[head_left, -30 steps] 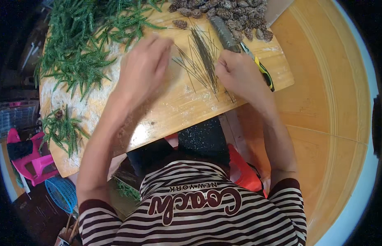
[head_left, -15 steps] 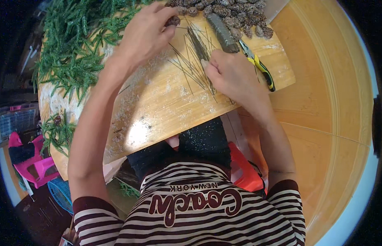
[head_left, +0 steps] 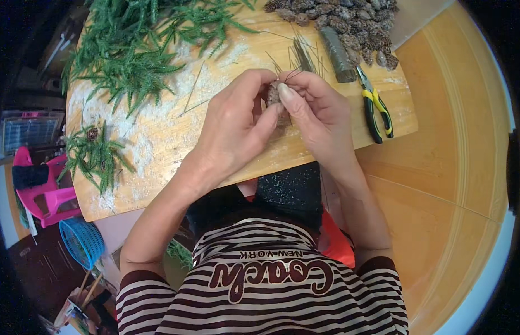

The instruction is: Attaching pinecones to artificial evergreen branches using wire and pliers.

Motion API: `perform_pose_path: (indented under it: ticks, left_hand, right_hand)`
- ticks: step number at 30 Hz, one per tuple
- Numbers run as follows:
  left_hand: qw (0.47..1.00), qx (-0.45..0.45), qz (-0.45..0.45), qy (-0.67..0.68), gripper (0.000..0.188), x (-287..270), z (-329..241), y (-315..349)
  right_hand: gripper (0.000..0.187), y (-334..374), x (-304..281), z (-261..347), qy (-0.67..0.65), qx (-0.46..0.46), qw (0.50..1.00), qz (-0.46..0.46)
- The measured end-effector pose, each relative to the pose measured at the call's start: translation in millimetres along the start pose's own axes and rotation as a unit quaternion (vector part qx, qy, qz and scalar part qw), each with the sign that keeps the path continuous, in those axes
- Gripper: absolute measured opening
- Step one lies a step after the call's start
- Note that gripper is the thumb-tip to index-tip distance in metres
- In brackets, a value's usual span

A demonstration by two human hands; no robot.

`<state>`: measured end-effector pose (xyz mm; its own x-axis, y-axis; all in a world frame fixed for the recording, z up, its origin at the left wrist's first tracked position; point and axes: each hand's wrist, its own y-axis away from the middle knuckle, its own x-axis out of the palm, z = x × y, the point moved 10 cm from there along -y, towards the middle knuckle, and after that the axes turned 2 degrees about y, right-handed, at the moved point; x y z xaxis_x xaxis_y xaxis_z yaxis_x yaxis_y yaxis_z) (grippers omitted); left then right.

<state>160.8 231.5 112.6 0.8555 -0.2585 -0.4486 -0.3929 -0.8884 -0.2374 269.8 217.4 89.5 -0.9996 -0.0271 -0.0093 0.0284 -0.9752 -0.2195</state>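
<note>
My two hands meet over the near part of the table. Fingers of my left hand are closed around a small brown pine cone, mostly covered by them. The thumb and forefinger of my right hand pinch a thin dark wire against the top of that cone. How far the wire goes round the cone is hidden. Just beyond my fingers lies a loose bundle of thin wires.
Pine cones are heaped at the far right, beside a dark grey wrapped roll and yellow-black pliers. Green artificial fir branches cover the far left; a smaller sprig lies nearer. White flakes dust the wooden table.
My left hand has come back from the far pine cones with one cone. My right hand has lifted a wire from the bundle, and both hands have come together.
</note>
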Motion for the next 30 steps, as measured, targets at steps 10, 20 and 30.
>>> perform_pose_path:
  ticks: [10, 20, 30]
  left_hand:
    - [0.993, 0.089, 0.042, -0.063, 0.031, -14, -11, 2]
    - [0.852, 0.161, -0.034, -0.497, 0.022, -46, 33, -114]
    - [0.814, 0.155, -0.019, -0.559, 0.017, -49, 33, -132]
  right_hand:
    - [0.024, 6, -2, 5, 0.062, -0.013, 0.997, -0.041]
    - [0.027, 21, -2, 28, 0.141, -0.037, 0.989, -0.013]
    - [0.03, 24, -8, 33, 0.158, -0.039, 0.987, 0.002]
